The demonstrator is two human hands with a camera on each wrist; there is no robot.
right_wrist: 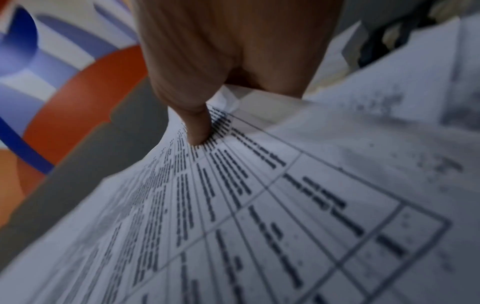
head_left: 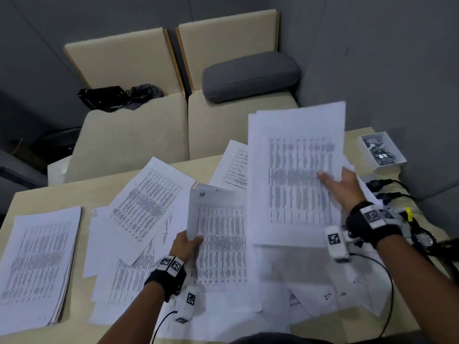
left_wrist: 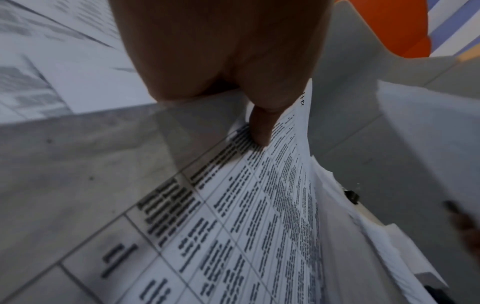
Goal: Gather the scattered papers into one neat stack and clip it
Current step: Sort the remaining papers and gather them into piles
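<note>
Printed sheets lie scattered over the beige table (head_left: 74, 194). My right hand (head_left: 332, 181) holds a raised sheaf of papers (head_left: 295, 175) by its right edge, thumb on the printed face; in the right wrist view the thumb (right_wrist: 197, 127) presses on the table print. My left hand (head_left: 192, 242) pinches the left edge of one lifted sheet (head_left: 218, 234) with a printed table; in the left wrist view its thumb (left_wrist: 261, 127) lies on top of the sheet (left_wrist: 233, 226). A neat pile of papers (head_left: 37, 264) sits at the table's left. More loose sheets (head_left: 149, 202) overlap in the middle.
A small white box of binder clips (head_left: 381, 151) stands at the table's far right corner. Black cables (head_left: 387, 187) run along the right edge. Two beige chairs (head_left: 139, 135) stand behind the table, one with a grey cushion (head_left: 250, 75), the other with a black bag (head_left: 104, 98).
</note>
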